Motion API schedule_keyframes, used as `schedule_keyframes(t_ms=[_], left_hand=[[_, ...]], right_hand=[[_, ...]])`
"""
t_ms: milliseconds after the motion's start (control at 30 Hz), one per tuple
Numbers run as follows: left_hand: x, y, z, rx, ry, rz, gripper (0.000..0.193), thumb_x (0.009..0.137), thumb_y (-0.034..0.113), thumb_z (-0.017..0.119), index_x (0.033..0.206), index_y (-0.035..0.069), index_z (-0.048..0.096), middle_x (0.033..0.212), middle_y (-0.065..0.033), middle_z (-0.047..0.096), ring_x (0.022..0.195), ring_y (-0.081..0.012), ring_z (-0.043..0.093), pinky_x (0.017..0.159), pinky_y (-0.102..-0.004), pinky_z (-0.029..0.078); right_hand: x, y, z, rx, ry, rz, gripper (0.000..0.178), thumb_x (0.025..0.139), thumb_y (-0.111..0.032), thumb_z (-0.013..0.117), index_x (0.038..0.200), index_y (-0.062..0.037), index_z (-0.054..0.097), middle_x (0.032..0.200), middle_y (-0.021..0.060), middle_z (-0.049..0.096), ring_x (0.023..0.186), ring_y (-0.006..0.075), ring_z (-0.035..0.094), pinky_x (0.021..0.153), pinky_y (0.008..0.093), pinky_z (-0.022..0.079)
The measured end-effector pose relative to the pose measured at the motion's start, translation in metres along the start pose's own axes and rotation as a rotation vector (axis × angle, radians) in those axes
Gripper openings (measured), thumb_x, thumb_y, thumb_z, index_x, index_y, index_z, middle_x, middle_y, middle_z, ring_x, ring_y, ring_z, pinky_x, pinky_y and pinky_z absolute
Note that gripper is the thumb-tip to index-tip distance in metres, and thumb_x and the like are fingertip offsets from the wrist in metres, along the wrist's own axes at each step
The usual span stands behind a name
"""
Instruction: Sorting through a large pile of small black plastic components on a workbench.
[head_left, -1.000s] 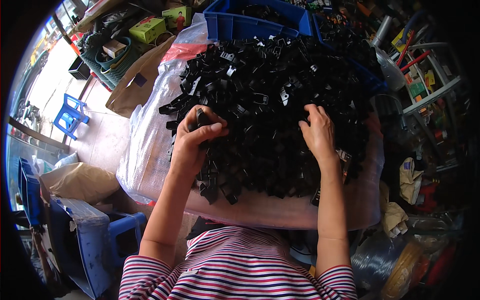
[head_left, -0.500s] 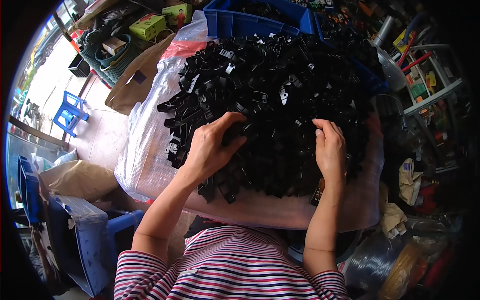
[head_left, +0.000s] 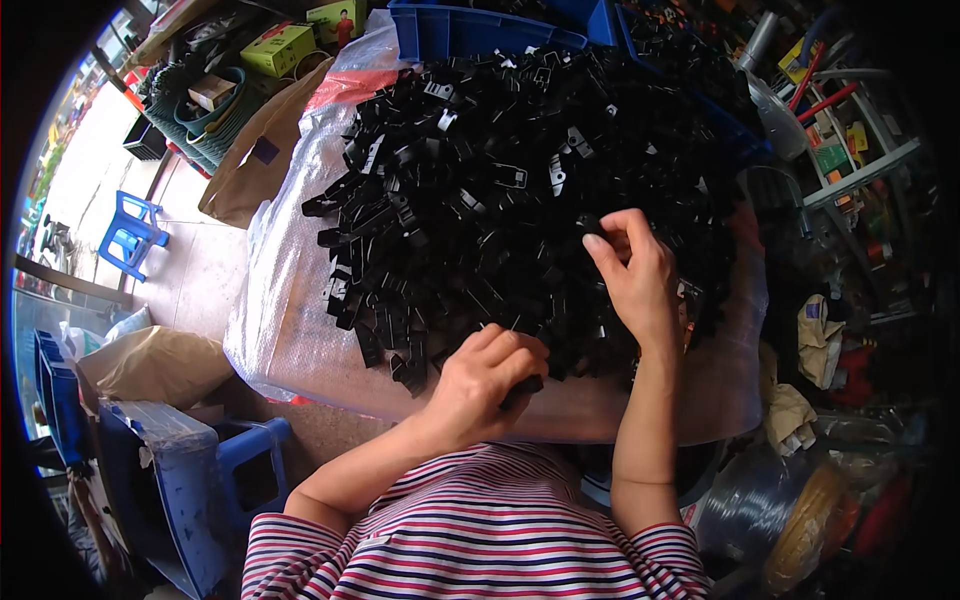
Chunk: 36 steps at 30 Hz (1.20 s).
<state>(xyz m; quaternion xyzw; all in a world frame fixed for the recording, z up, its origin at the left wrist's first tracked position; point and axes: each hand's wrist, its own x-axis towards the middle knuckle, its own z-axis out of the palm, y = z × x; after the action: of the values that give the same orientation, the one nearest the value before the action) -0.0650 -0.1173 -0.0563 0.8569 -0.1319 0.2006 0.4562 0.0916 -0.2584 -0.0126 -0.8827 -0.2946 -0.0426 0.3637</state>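
Note:
A big heap of small black plastic parts covers the work surface before me. My left hand is at the heap's near edge, its fingers curled round a black plastic part whose end shows below the knuckles. Over the right side of the heap, my right hand has thumb and fingers bent toward each other. A dark piece shows at its fingertips and seems pinched there, though it blends into the heap behind. Some parts in the pile have light-catching edges and slots.
White woven sheeting lies under the heap. Behind it stands a blue plastic crate. A blue stool is on the floor at left, and a larger blue stool nearer. A metal rack and wire spools are at right.
My left hand has come down and right to the heap's near edge and closed on a part. The right hand has turned inward, with its fingertips further left and slightly higher.

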Motion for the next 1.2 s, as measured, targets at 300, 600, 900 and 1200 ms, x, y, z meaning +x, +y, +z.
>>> schedule_keyframes(t_ms=[300, 600, 900, 1200], left_hand=[[-0.004, -0.017, 0.024, 0.47, -0.297, 0.166, 0.028, 0.077, 0.016, 0.056, 0.106, 0.013, 0.059, 0.135, -0.0043, 0.046, 0.135, -0.0279, 0.03, 0.108, -0.0523, 0.021], [0.012, -0.039, -0.016, 0.195, -0.14, 0.083, 0.028, 0.061, 0.005, 0.069, 0.086, 0.009, 0.057, 0.105, -0.004, 0.062, 0.118, -0.0302, 0.049, 0.101, -0.0457, 0.033], [0.003, -0.032, -0.025, -0.433, 0.139, -0.176, 0.023, 0.072, 0.002, 0.073, 0.088, 0.004, 0.057, 0.087, -0.008, 0.063, 0.084, -0.0178, 0.061, 0.076, -0.0292, 0.048], [0.002, -0.023, -0.022, -0.705, 0.25, -0.372, 0.029, 0.077, 0.025, 0.072, 0.079, 0.003, 0.053, 0.087, -0.0109, 0.062, 0.083, -0.0196, 0.059, 0.081, -0.0331, 0.046]], right_hand=[[-0.099, -0.005, 0.049, -0.044, 0.235, -0.033, 0.023, 0.087, -0.01, 0.059, 0.107, -0.0009, 0.054, 0.116, 0.0135, 0.053, 0.105, 0.0294, 0.05, 0.091, 0.0384, 0.039], [-0.073, -0.012, 0.078, 0.184, 0.259, -0.129, 0.022, 0.086, -0.009, 0.06, 0.106, -0.0032, 0.055, 0.11, 0.0103, 0.057, 0.101, 0.0267, 0.052, 0.089, 0.0364, 0.04], [-0.058, 0.027, 0.033, -0.097, 0.465, 0.009, 0.019, 0.093, -0.012, 0.053, 0.108, 0.0002, 0.053, 0.114, 0.0148, 0.059, 0.097, 0.0257, 0.058, 0.087, 0.0346, 0.045], [-0.061, -0.003, 0.03, 0.521, 0.233, 0.074, 0.022, 0.095, -0.011, 0.05, 0.113, 0.0011, 0.052, 0.107, 0.0103, 0.06, 0.079, 0.01, 0.055, 0.072, 0.0226, 0.047]])
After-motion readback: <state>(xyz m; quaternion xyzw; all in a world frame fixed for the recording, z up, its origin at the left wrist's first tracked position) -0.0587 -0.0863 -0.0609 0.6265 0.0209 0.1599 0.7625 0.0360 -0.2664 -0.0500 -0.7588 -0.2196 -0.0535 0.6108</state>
